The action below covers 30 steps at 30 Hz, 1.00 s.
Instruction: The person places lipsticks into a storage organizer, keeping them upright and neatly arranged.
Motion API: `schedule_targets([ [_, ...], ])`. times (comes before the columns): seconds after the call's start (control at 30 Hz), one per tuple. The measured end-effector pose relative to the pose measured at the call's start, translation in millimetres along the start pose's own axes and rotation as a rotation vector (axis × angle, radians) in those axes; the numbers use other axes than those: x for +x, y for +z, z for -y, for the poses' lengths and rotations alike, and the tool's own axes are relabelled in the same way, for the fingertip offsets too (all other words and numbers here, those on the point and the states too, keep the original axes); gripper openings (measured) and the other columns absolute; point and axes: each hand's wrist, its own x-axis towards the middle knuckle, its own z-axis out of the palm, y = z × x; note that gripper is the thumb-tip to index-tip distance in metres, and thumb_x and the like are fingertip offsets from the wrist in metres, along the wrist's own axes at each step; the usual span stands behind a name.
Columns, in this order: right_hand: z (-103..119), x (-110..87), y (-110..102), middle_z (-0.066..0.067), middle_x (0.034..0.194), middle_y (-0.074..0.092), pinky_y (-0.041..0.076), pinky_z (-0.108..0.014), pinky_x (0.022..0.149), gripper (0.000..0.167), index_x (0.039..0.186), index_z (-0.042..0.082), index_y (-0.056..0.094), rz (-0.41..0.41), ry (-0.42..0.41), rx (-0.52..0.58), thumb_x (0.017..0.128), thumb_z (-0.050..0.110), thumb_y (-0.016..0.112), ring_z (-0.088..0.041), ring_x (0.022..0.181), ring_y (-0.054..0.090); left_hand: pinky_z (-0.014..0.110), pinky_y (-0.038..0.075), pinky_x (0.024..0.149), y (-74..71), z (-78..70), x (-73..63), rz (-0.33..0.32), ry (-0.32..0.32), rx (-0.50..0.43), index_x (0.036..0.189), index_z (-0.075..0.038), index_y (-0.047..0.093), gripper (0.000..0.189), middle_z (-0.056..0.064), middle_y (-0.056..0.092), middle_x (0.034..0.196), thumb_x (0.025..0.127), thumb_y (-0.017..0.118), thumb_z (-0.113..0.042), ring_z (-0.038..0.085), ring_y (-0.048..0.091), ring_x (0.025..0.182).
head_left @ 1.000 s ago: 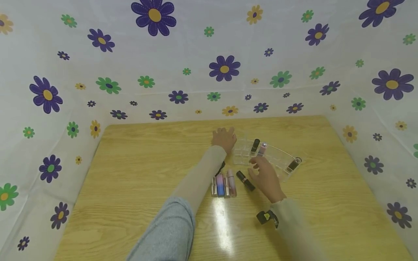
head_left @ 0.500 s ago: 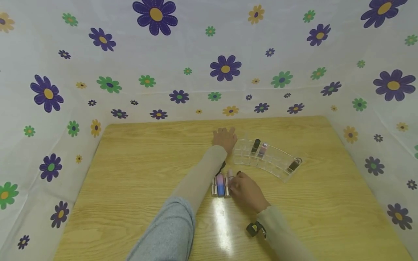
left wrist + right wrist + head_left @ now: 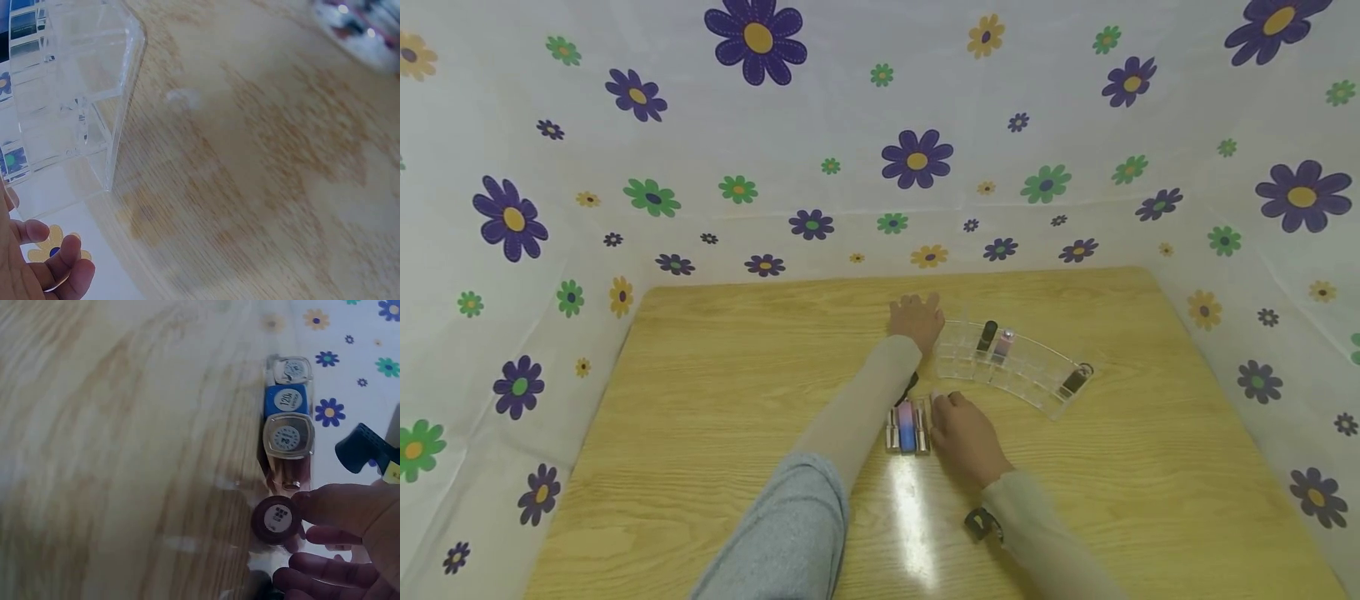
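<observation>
My right hand (image 3: pixel 966 437) pinches a pinkish lip gloss tube (image 3: pixel 278 519). Its round, labelled base shows between thumb and fingers in the right wrist view. Beside it lie two lipsticks with clear, square ends, one silvery (image 3: pixel 892 432), the other (image 3: pixel 287 436) nearest the gloss. Between those two is a pink-to-blue lipstick (image 3: pixel 907 427). My left hand (image 3: pixel 916 321), fingers relaxed, is at the left end of a clear, curved lipstick organizer (image 3: pixel 1033 379). In the left wrist view its fingers (image 3: pixel 69 269) are right by the organizer's corner. A black lipstick is mostly hidden by my right hand.
In the organizer stand a black tube (image 3: pixel 987 336), a pink-purple tube (image 3: pixel 1003 345) and a dark tube (image 3: pixel 1075 380) at the right end. White flowered cloth (image 3: pixel 820 108) walls in the wooden table (image 3: pixel 737 358) at the back and sides.
My right hand has moved left and down from the organizer's front edge to the lip gloss and taken hold of it, covering the black lipstick. The left hand has stayed put.
</observation>
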Motion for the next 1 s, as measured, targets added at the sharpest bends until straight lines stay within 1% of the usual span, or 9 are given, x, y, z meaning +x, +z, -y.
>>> schedule_targets([
  [0.13, 2.1, 2.4, 4.4, -0.012, 0.079, 0.055, 0.046, -0.033, 0.055, 0.008, 0.093, 0.003, 0.057, 0.014, 0.004, 0.010, 0.089, 0.009, 0.059, -0.019, 0.061, 0.051, 0.048, 0.037, 0.104, -2.0, -0.7, -1.5, -0.004, -0.006, -0.008, 0.140, -0.024, 0.035, 0.041, 0.010, 0.057, 0.125, 0.103, 0.026, -0.037, 0.028, 0.049, 0.121],
  [0.27, 3.2, 2.2, 4.7, -0.014, 0.080, 0.056, 0.048, -0.034, 0.056, 0.012, 0.098, 0.000, 0.054, 0.051, 0.032, 0.037, 0.088, 0.006, 0.059, -0.021, 0.062, 0.055, 0.048, 0.037, 0.105, -2.0, -1.0, -1.8, -0.012, -0.025, -0.053, 0.139, -0.025, 0.036, 0.040, 0.010, 0.057, 0.125, 0.102, 0.027, -0.038, 0.028, 0.048, 0.121],
  [0.43, 2.4, -0.3, 0.8, -0.015, 0.090, 0.063, 0.054, -0.040, 0.071, 0.026, 0.110, -0.002, 0.057, 0.078, 0.145, 0.120, 0.085, 0.005, 0.059, -0.026, 0.077, 0.063, 0.048, 0.036, 0.105, -1.9, -1.0, -1.7, -0.010, -0.031, -0.079, 0.139, -0.026, 0.036, 0.040, 0.009, 0.057, 0.126, 0.102, 0.027, -0.038, 0.028, 0.049, 0.121],
  [0.53, 0.2, -2.2, -5.2, -0.014, 0.097, 0.064, 0.053, -0.040, 0.074, 0.039, 0.118, -0.002, 0.056, 0.054, 0.202, 0.173, 0.079, 0.004, 0.062, -0.025, 0.082, 0.062, 0.048, 0.036, 0.105, -1.4, -1.2, -1.0, -0.015, -0.027, -0.063, 0.139, -0.025, 0.037, 0.040, 0.010, 0.057, 0.125, 0.102, 0.028, -0.038, 0.028, 0.049, 0.121],
  [0.57, -0.9, -2.7, -7.2, -0.013, 0.097, 0.064, 0.052, -0.039, 0.073, 0.038, 0.118, -0.001, 0.056, 0.041, 0.212, 0.193, 0.081, 0.006, 0.062, -0.023, 0.081, 0.061, 0.048, 0.036, 0.105, -1.4, -1.3, -0.8, -0.016, -0.028, -0.063, 0.138, -0.025, 0.037, 0.040, 0.010, 0.057, 0.125, 0.102, 0.028, -0.038, 0.028, 0.049, 0.121],
  [0.67, -4.5, -3.4, -14.2, -0.011, 0.098, 0.065, 0.050, -0.035, 0.069, 0.040, 0.121, 0.000, 0.054, -0.017, 0.213, 0.236, 0.085, 0.013, 0.065, -0.019, 0.078, 0.059, 0.049, 0.036, 0.106, -1.4, -1.7, -0.2, -0.019, -0.029, -0.069, 0.137, -0.025, 0.038, 0.039, 0.010, 0.057, 0.125, 0.102, 0.028, -0.038, 0.029, 0.048, 0.122],
  [0.77, -9.2, -3.2, -20.5, -0.011, 0.099, 0.065, 0.052, -0.034, 0.068, 0.041, 0.123, 0.002, 0.053, -0.108, 0.195, 0.287, 0.086, 0.014, 0.066, -0.020, 0.080, 0.062, 0.049, 0.035, 0.106, -2.8, -1.9, -0.4, -0.014, -0.033, -0.084, 0.138, -0.025, 0.038, 0.039, 0.010, 0.057, 0.126, 0.102, 0.029, -0.038, 0.029, 0.048, 0.123],
  [0.87, -15.2, -3.3, -25.7, -0.015, 0.102, 0.065, 0.056, -0.036, 0.070, 0.044, 0.124, 0.001, 0.052, -0.247, 0.162, 0.353, 0.084, 0.007, 0.067, -0.025, 0.085, 0.065, 0.049, 0.035, 0.107, -4.3, -1.8, -0.8, -0.003, -0.032, -0.095, 0.139, -0.025, 0.037, 0.041, 0.011, 0.056, 0.128, 0.102, 0.028, -0.038, 0.029, 0.047, 0.124],
  [1.0, -26.2, -3.3, -29.7, -0.020, 0.103, 0.063, 0.056, -0.034, 0.071, 0.047, 0.123, -0.004, 0.051, -0.470, 0.089, 0.427, 0.080, -0.002, 0.069, -0.030, 0.087, 0.065, 0.050, 0.035, 0.106, -7.3, -0.9, -2.3, 0.008, -0.026, -0.092, 0.140, -0.024, 0.037, 0.041, 0.012, 0.056, 0.128, 0.102, 0.029, -0.037, 0.029, 0.048, 0.123],
])
